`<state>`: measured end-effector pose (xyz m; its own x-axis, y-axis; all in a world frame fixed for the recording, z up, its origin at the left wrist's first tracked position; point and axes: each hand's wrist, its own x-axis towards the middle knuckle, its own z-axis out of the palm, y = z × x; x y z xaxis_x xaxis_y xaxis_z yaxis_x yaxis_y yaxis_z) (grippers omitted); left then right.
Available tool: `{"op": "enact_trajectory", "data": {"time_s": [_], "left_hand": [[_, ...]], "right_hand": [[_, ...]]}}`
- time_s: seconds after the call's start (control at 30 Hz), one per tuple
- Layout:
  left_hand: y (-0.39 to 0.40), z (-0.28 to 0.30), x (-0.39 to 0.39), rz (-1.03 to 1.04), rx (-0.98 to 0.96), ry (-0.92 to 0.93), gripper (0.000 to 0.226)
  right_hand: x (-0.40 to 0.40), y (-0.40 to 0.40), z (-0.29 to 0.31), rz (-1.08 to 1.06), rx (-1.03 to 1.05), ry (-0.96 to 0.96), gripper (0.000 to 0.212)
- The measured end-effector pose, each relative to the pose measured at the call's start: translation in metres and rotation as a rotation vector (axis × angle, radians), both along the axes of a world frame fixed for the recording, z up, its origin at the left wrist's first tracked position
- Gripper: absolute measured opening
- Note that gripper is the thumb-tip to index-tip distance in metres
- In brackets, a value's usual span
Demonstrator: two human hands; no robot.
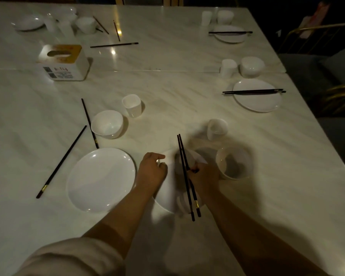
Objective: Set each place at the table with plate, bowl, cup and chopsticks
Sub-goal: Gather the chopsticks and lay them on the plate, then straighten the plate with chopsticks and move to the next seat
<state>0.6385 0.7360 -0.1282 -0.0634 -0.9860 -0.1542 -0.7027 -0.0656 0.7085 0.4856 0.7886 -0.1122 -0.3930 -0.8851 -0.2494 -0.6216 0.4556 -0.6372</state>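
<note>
My right hand (204, 178) grips a pair of black chopsticks (184, 170) above a white plate (168, 194) near the table's front edge. My left hand (152, 170) rests on that plate's left rim, fingers curled over it. A white bowl (235, 162) stands right of the plate and a white cup (216, 128) stands beyond it. To the left lie another plate (101, 179), a bowl (107, 124), a cup (132, 105) and two separate chopsticks (61, 162), (89, 123).
On the white marble table (167, 92), two places on the right each have a plate with chopsticks across it (256, 95), (229, 33), a cup and a bowl. A tissue box (63, 62) stands at left. Loose dishes and chopsticks lie far left. Chairs (327, 76) line the right side.
</note>
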Motion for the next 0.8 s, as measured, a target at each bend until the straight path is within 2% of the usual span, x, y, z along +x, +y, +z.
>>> {"op": "enact_trajectory", "data": {"time_s": [0.23, 0.43, 0.5, 0.67, 0.8], "left_hand": [[0.006, 0.003, -0.002, 0.013, 0.053, 0.027, 0.030], [0.012, 0.013, 0.008, 0.071, 0.016, 0.085, 0.026], [0.013, 0.021, 0.019, 0.109, -0.012, 0.111, 0.025], [0.011, 0.039, 0.066, 0.206, -0.083, 0.088, 0.021], [0.002, 0.037, 0.114, 0.331, -0.107, 0.076, 0.029]], "right_hand": [[-0.003, 0.007, -0.005, 0.069, 0.027, -0.020, 0.018], [0.012, 0.001, 0.007, 0.058, -0.118, 0.023, 0.011], [0.025, -0.005, 0.015, 0.101, -0.136, -0.012, 0.018], [0.068, -0.021, 0.025, 0.202, -0.144, -0.114, 0.018], [0.107, -0.034, 0.020, 0.236, -0.133, -0.108, 0.015]]}}
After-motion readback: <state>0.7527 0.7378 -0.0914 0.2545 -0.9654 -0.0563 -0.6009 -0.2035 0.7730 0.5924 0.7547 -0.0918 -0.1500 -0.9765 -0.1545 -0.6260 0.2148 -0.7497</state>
